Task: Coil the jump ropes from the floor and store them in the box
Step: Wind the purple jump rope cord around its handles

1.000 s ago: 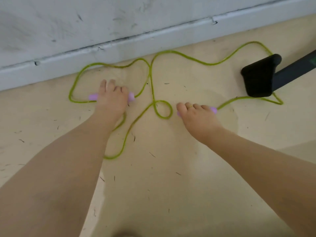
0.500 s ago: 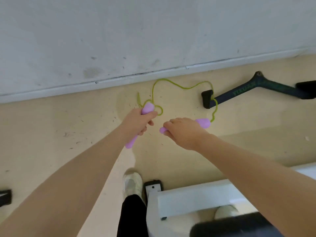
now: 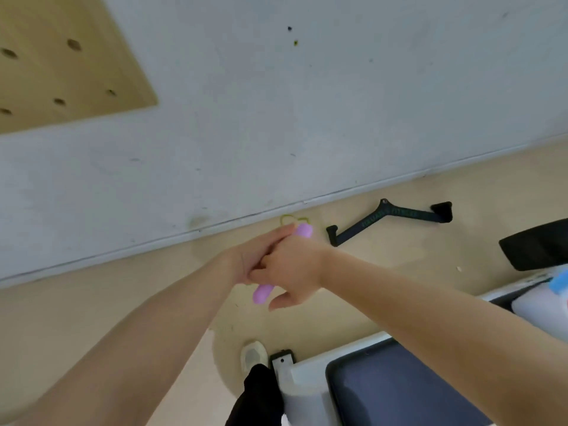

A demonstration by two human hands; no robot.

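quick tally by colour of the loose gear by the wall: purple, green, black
purple handle ends showing: 2, one above the hands, one below
green rope: 1, only a bit visible
black bar on the floor: 1
total: 4

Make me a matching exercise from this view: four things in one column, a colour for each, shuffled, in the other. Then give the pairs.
Things:
1. jump rope handles
2. jump rope cord
3. angled bar on the floor
4. pegboard on the wall

Colours:
A. tan with dark holes
B. black
C. purple
D. yellow-green

Pairs: 1-C, 2-D, 3-B, 4-A
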